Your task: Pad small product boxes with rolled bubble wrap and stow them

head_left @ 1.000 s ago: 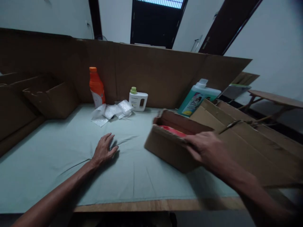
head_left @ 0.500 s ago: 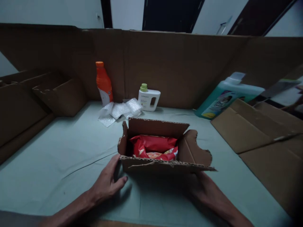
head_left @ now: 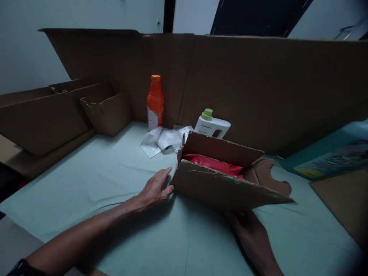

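Note:
An open cardboard box (head_left: 218, 188) sits at the middle right in the head view, tilted with its right end lower and its ragged flaps up. Red plastic packets (head_left: 214, 164) show inside it. My left hand (head_left: 156, 188) presses against the box's left end, thumb at the front corner and fingers along the side. Under the lower front edge, toward the right, is my right hand (head_left: 250, 234), its fingers partly hidden beneath the box. Both hands hold the box between them. Behind it stands a white bottle with a green cap (head_left: 212, 124), its base hidden by the box.
Bubble wrap (head_left: 168, 138) lies behind the box, near an orange bottle (head_left: 155, 103). Cardboard boxes (head_left: 109, 113) stand at the left. A teal jug (head_left: 330, 153) leans at the right beside a cardboard piece (head_left: 345, 199). A tall cardboard wall (head_left: 244, 76) closes off the back.
The view has turned left, so things sit farther right. The box has turned and tipped, showing more of its front wall and less of the red packets. Both hands have stayed on it.

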{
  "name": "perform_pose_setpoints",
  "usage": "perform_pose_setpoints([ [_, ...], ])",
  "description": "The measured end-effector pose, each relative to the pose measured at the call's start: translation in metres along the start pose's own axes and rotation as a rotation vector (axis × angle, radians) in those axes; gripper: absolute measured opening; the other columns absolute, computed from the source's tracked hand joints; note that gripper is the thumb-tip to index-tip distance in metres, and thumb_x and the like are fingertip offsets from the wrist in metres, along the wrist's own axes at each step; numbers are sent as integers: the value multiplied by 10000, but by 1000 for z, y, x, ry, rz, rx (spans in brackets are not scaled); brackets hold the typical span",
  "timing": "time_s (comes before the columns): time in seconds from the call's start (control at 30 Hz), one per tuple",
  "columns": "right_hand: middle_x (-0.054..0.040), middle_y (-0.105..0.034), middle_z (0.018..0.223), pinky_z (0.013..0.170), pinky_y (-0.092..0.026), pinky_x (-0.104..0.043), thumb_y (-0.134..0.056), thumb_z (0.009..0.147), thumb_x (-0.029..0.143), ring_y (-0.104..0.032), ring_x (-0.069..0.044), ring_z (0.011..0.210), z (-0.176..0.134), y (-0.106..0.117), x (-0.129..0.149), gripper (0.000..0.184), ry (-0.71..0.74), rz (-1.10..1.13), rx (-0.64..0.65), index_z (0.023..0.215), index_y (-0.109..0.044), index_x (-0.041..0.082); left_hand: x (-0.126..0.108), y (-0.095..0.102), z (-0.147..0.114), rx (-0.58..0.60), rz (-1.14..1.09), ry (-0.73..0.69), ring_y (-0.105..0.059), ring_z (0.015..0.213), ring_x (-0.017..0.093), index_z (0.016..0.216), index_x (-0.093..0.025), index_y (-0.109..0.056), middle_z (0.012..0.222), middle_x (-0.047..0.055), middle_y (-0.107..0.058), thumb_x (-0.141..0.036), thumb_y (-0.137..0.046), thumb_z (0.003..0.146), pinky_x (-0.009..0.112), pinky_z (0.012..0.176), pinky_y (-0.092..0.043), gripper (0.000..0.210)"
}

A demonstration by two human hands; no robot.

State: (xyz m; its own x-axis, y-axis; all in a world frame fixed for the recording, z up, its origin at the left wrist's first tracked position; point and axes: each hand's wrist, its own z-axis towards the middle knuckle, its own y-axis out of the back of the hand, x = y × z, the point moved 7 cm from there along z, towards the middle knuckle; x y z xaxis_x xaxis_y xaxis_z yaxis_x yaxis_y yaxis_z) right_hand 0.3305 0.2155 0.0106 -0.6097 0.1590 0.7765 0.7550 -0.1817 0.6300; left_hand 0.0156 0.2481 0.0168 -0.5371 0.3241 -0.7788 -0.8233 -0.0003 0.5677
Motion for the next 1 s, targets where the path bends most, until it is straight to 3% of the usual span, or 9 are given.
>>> perform_pose_setpoints([
  [0.2,-95,-790,847,678,-577,-426,-643,628,628,-737,-367,817,2,-1,-13,431,-40,-60,-53,851,-639,260,35,49,47,-233,335,-3,-592,1117,277,1186,-202,-661,1178,108,-640,-165,-576,815,431,991,-489,382],
  [0.37,-102,-794,872,669,-585,-417,-663,629,669,-742,-375,867,4,0,-25,539,-97,-102,-38,938,-677,227,50,50,115,-331,385,50,-504,1195,339,1069,-198,-688,1245,131,-604,-125,-680,768,513,1040,-406,310],
  [0.5,-117,-793,929,721,-590,-421,-660,653,664,-737,-376,914,4,1,-30,541,-99,-113,-12,957,-684,216,50,62,137,-428,343,85,-551,1122,298,875,-180,-720,1089,116,-633,-85,-620,815,472,1019,-433,150],
  [0.6,-108,-793,943,723,-587,-414,-661,678,641,-738,-365,914,4,0,-27,514,-66,-96,1,974,-674,221,41,91,124,-560,254,75,-539,1207,272,979,-151,-733,1264,138,-571,-190,-564,907,406,1029,-453,188],
  [0.67,-98,-792,932,727,-584,-412,-660,681,629,-740,-362,906,4,-1,-24,493,-32,-75,2,972,-663,230,40,115,104,-655,-52,72,-537,1254,261,1005,-150,-731,1347,129,-547,-270,-596,904,354,1006,-480,207],
  [0.73,-92,-792,909,727,-581,-416,-650,676,630,-741,-362,889,5,-2,-21,483,-11,-49,-2,958,-652,238,45,133,80,-695,-430,98,-601,1198,257,992,-158,-719,1257,115,-627,-360,-665,852,344,952,-524,252],
  [0.8,-92,-789,907,728,-576,-416,-635,675,636,-740,-359,877,5,-3,-18,489,8,-31,7,960,-644,239,47,144,53,-681,-635,140,-685,1049,256,985,-160,-694,1065,99,-708,-440,-696,808,375,875,-571,331],
  [0.9,-106,-783,958,750,-567,-412,-607,703,639,-735,-350,896,4,-7,-11,513,55,-47,27,998,-638,220,48,149,8,-657,-743,247,-732,870,247,1015,-161,-676,930,80,-748,-427,-708,787,396,773,-606,352],
  [1.0,-126,-776,991,759,-557,-420,-578,715,641,-729,-354,910,4,-8,-3,564,92,-83,19,1055,-633,194,46,130,-35,-591,-889,440,-733,785,235,1049,-160,-687,913,74,-762,-337,-693,791,359,693,-609,313],
])
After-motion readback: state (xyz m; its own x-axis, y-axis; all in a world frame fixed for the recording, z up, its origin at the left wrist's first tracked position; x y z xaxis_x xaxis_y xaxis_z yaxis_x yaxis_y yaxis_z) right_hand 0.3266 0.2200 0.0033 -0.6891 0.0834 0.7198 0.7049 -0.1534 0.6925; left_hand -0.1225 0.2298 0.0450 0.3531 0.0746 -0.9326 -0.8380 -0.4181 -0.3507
